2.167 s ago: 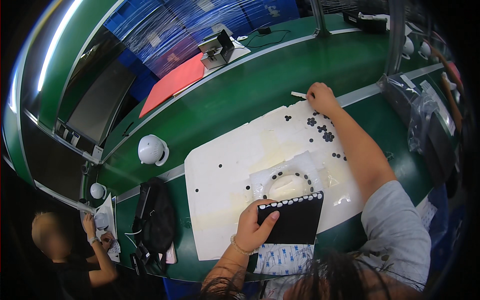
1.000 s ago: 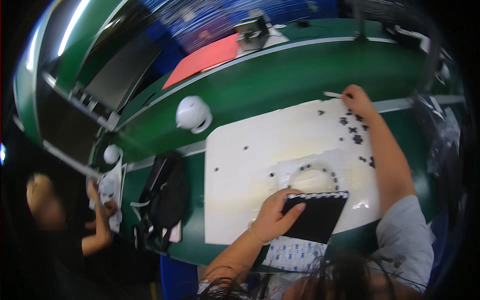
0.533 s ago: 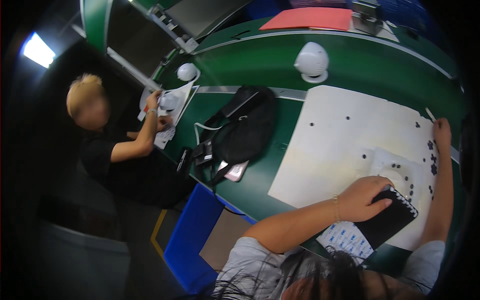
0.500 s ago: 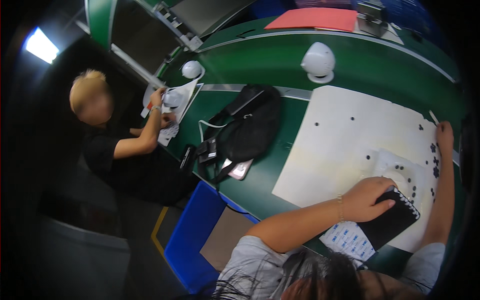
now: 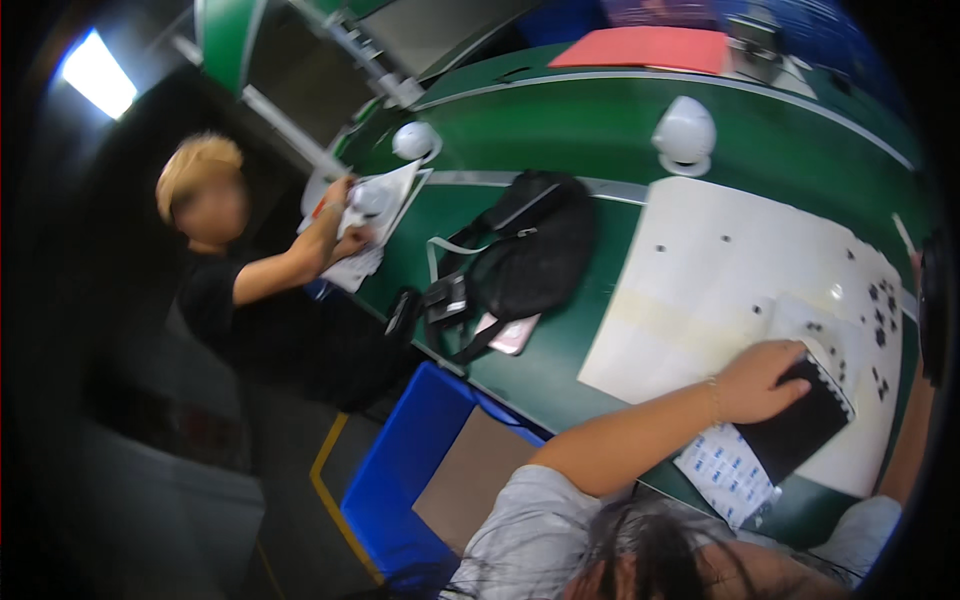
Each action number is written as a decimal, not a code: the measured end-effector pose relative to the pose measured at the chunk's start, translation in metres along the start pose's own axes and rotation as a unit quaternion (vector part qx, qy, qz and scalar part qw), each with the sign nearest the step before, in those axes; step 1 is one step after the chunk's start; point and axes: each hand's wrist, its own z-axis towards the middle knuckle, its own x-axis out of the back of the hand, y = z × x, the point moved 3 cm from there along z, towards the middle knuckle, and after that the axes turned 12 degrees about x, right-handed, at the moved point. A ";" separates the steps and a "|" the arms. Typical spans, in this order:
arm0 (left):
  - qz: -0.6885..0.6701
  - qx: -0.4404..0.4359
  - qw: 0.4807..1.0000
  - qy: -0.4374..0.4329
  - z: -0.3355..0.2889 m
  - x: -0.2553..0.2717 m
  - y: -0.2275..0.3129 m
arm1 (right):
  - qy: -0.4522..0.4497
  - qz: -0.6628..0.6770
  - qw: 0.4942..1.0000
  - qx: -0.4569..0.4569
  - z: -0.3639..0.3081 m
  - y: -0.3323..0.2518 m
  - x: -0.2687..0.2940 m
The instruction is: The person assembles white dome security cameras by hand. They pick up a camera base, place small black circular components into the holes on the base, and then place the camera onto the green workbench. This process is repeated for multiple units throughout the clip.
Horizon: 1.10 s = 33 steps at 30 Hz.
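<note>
My left hand (image 5: 765, 385) is closed on a black sheet (image 5: 795, 430) with a white scalloped edge, its thumb lying on top. Below that hand, white backing paper with blue print (image 5: 725, 475) sticks out from under the black sheet. A large white sheet (image 5: 690, 300) lies on the green table under both, with small dark pieces (image 5: 880, 310) scattered mostly along its right side. Partly covered by the black sheet is a pale translucent piece (image 5: 830, 322). My right hand (image 5: 917, 262), mostly hidden by the dark rim, has a thin white stick (image 5: 903, 233) at its fingers.
A white rounded device on a base (image 5: 686, 135) stands behind the sheet. To the left lie a black bag (image 5: 545, 250) and a pink phone (image 5: 512, 334). Further left a person (image 5: 250, 270) handles a white part. A blue bin (image 5: 400, 450) stands below the table edge.
The view has shifted, so most things sit further right. My right hand has moved right and into the dark rim with the white stick. My left hand keeps its hold.
</note>
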 end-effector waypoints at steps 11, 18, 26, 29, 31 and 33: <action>-0.144 0.162 0.975 0.037 -0.007 -0.014 0.014 | -0.078 0.097 0.992 -0.008 -0.154 -0.145 0.194; -0.122 0.158 0.979 0.027 -0.011 -0.014 0.020 | 0.106 -0.009 0.955 -0.276 -0.294 -0.112 0.316; -0.178 0.159 0.971 0.033 -0.011 -0.016 0.019 | 0.112 -0.352 0.779 -0.506 -0.464 -0.048 0.364; -0.163 0.165 0.972 0.028 -0.011 -0.013 0.016 | 0.127 -0.445 0.687 -0.560 -0.461 -0.060 0.358; -0.161 0.158 0.973 0.039 -0.012 -0.014 0.013 | 0.160 -0.502 0.671 -0.521 -0.449 -0.060 0.356; -0.177 0.157 0.971 0.036 -0.013 -0.016 0.010 | 0.199 -0.541 0.703 -0.417 -0.441 -0.048 0.363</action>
